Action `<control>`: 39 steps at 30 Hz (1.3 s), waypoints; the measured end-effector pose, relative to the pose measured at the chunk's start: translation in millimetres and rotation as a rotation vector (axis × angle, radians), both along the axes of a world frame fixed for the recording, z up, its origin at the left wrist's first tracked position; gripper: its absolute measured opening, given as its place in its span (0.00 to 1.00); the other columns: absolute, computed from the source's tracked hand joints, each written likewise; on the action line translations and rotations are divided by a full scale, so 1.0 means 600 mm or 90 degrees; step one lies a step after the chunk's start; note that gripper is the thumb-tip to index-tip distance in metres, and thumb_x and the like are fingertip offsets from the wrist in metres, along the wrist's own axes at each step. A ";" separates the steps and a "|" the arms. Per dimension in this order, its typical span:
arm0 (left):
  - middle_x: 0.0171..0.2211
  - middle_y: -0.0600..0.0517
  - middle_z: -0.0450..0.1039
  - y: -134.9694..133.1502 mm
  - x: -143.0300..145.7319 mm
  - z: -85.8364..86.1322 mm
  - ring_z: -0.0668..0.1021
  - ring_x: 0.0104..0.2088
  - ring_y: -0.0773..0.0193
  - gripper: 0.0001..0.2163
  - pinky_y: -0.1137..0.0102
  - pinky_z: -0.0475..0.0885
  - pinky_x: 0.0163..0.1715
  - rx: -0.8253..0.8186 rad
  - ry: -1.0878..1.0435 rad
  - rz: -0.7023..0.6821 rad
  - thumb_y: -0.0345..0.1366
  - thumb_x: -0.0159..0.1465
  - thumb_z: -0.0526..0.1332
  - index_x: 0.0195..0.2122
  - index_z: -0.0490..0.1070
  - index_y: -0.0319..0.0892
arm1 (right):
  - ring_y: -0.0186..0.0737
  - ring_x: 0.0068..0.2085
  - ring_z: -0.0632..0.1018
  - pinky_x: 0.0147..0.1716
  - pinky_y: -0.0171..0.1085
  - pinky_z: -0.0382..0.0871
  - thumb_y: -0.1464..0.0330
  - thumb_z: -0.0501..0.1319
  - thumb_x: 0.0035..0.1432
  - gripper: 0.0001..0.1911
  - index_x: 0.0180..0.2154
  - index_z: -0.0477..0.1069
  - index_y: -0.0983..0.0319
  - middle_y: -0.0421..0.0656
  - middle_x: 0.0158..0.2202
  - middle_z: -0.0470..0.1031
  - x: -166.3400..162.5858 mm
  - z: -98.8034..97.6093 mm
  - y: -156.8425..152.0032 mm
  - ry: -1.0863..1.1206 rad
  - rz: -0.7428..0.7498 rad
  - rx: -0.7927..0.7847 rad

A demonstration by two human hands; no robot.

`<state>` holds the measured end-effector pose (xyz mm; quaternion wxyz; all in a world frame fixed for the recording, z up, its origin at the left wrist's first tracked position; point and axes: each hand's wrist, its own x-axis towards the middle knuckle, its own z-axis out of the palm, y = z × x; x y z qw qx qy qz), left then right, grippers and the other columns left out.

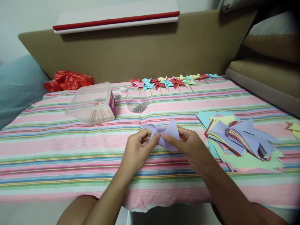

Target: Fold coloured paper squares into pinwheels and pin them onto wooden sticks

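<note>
A purple paper pinwheel (172, 132) with its points partly folded in is held between both hands above the striped cloth. My left hand (139, 145) pinches its left side, thumb near the centre. From the right, my right hand (187, 142) grips it with the thumb pressed close to the middle, almost meeting the left thumb. Fingers behind the paper are partly hidden. To the right lies a pile of cut coloured paper sheets (253, 137), purple ones on top. Beyond the hands stands a clear round container (131, 101) with small metal pins (140, 107) in it.
A clear plastic box (86, 97) with wooden sticks (100, 115) lies at the left, near a red plastic bag (72, 80). Finished pinwheels on sticks (167, 83) line the back of the striped cloth (58, 150). A yellow paper piece (295, 129) sits at the far right.
</note>
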<state>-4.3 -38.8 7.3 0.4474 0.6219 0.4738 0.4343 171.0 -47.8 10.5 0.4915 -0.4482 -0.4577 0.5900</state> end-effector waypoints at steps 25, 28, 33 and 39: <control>0.39 0.51 0.79 -0.017 0.062 -0.015 0.79 0.41 0.63 0.13 0.70 0.73 0.43 -0.130 -0.344 0.037 0.40 0.59 0.73 0.43 0.78 0.43 | 0.41 0.41 0.80 0.44 0.39 0.75 0.66 0.73 0.49 0.10 0.35 0.81 0.59 0.39 0.37 0.83 -0.056 -0.009 -0.001 0.390 -0.176 -0.089; 0.32 0.52 0.77 -0.019 0.068 -0.020 0.76 0.35 0.67 0.10 0.73 0.71 0.38 -0.119 -0.378 0.115 0.41 0.59 0.73 0.34 0.78 0.40 | 0.41 0.43 0.81 0.47 0.40 0.75 0.66 0.72 0.52 0.07 0.35 0.81 0.59 0.40 0.37 0.83 -0.075 -0.018 -0.011 0.393 -0.153 -0.077; 0.28 0.52 0.75 -0.015 0.064 -0.023 0.74 0.32 0.66 0.13 0.72 0.69 0.34 -0.142 -0.388 0.149 0.43 0.57 0.73 0.29 0.77 0.38 | 0.45 0.48 0.80 0.51 0.44 0.74 0.65 0.71 0.53 0.07 0.36 0.81 0.58 0.41 0.40 0.84 -0.083 -0.028 -0.014 0.365 -0.162 -0.073; 0.28 0.53 0.73 -0.016 0.062 -0.023 0.72 0.31 0.67 0.14 0.72 0.68 0.33 -0.158 -0.382 0.145 0.44 0.57 0.73 0.27 0.75 0.38 | 0.45 0.47 0.80 0.50 0.44 0.74 0.64 0.72 0.52 0.09 0.35 0.78 0.60 0.42 0.39 0.82 -0.082 -0.029 -0.015 0.334 -0.165 -0.084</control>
